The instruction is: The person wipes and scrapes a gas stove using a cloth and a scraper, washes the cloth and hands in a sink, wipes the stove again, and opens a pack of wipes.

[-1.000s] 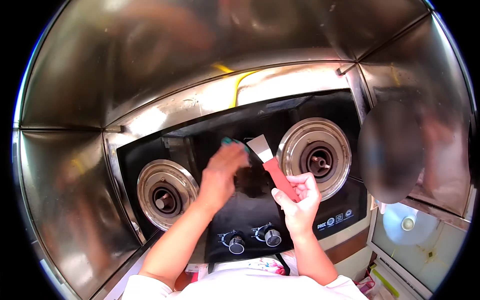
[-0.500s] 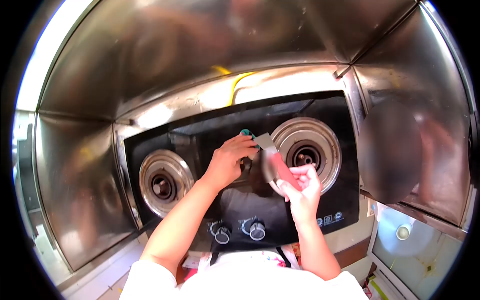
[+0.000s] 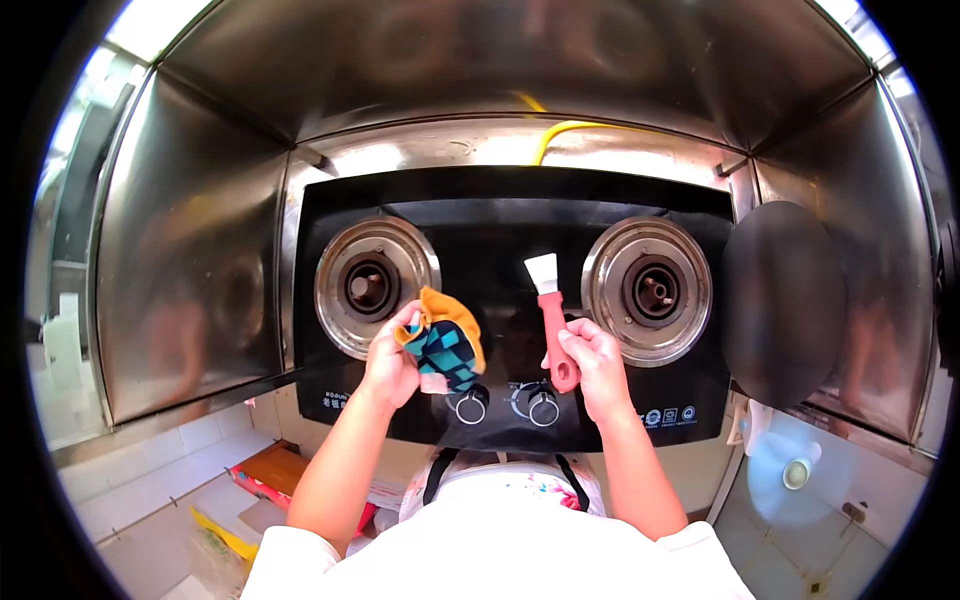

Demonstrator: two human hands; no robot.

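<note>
My left hand (image 3: 391,362) is closed on a cloth (image 3: 446,345) with a teal and black check and an orange edge, which hangs over the black glass hob (image 3: 500,240) beside the left burner (image 3: 372,285). In my right hand (image 3: 592,366) is the red handle of a scraper (image 3: 556,330); its pale flat blade points up and away from me. The right burner (image 3: 650,290) lies just beyond and right of that hand. Two control knobs (image 3: 543,408) sit at the hob's front, between my hands.
Shiny metal panels (image 3: 200,250) enclose the hob at the back and both sides. A yellow hose (image 3: 560,130) runs behind it. At the right stands a dark oval shape (image 3: 784,305). Below left are a red and brown item (image 3: 275,470) and a yellow one (image 3: 225,535).
My left hand has lifted the cloth off the middle of the hob and moved left toward me. The scraper has come away from the cloth and points more upright. The view has shifted.
</note>
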